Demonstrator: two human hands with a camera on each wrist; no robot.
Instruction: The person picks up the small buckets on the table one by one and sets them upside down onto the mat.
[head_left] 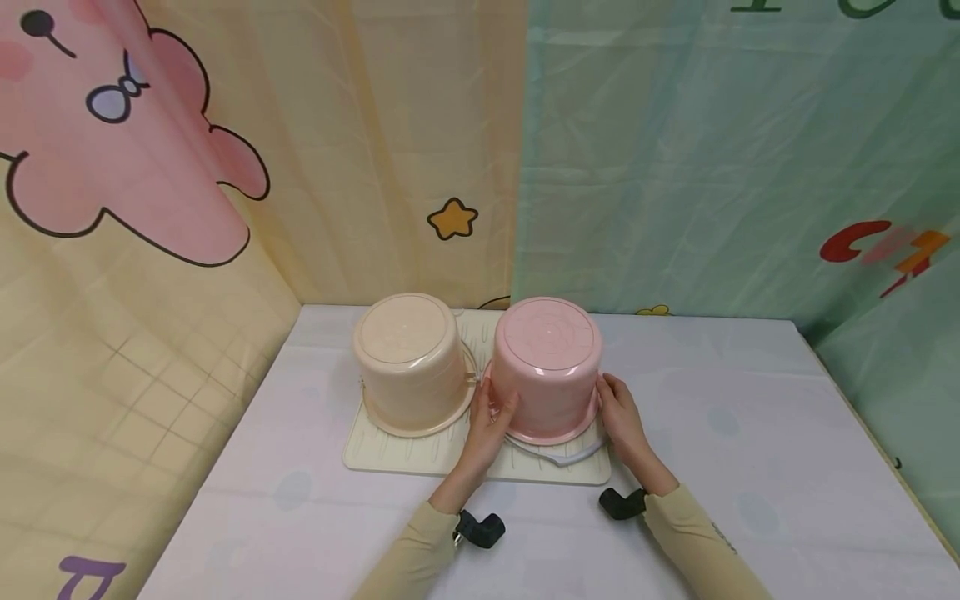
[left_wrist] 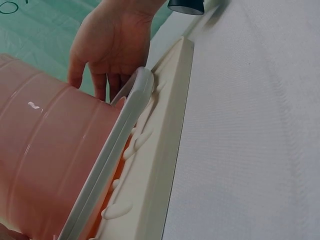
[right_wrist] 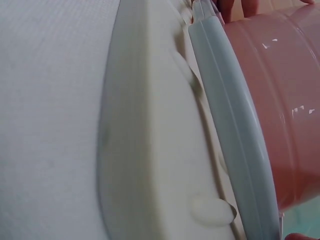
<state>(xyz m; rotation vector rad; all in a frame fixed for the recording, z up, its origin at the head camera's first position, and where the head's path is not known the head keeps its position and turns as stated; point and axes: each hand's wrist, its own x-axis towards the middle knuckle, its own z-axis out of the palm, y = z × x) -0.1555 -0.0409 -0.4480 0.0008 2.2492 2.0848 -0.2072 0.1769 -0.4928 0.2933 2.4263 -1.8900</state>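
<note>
A pink bucket [head_left: 551,358] stands upside down on a cream ridged mat [head_left: 420,454], its pale grey handle [head_left: 573,457] lying along the front of the rim. My left hand [head_left: 487,425] is at the bucket's lower left side, thumb spread from the fingers. On the opposite side, my right hand [head_left: 622,417] rests its fingertips at the wall near the rim. In the left wrist view, the fingers of that right hand [left_wrist: 112,42] reach down straight beside the bucket, partly hidden behind the handle. Left of my left hand, a cream bucket [head_left: 408,367] also stands inverted.
The mat lies toward the back of a table with a white cloth [head_left: 300,533]. Printed curtains [head_left: 675,167] hang right behind and at both sides. A dark wrist device [head_left: 480,529] sits at my left cuff, another [head_left: 622,502] at my right.
</note>
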